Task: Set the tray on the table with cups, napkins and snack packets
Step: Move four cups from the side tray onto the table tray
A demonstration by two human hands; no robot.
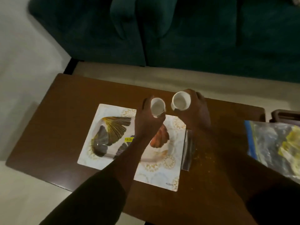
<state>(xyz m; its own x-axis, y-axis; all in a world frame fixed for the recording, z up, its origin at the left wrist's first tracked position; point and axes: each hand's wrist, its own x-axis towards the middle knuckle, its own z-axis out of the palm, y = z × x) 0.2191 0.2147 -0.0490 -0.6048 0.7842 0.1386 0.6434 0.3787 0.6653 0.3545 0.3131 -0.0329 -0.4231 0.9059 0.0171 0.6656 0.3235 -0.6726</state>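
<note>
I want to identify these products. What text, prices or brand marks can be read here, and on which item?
"KUBER", or close to it: small print at the near right corner of the placemat.
Yellow price sticker on the tray: seems to read "75.00", blurred.
White cups, plastic bag: no readable text.

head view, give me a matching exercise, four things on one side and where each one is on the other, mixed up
Things:
1. smaller white cup
2. larger white cup
3. leaf-patterned tray
4. clear bag with blue strip

Places:
A. at the table's right edge
B. held in the right hand
C. lying on the placemat on the brown table
D. held in the left hand, above the tray

Pairs: 1-D, 2-B, 3-C, 4-A
</note>
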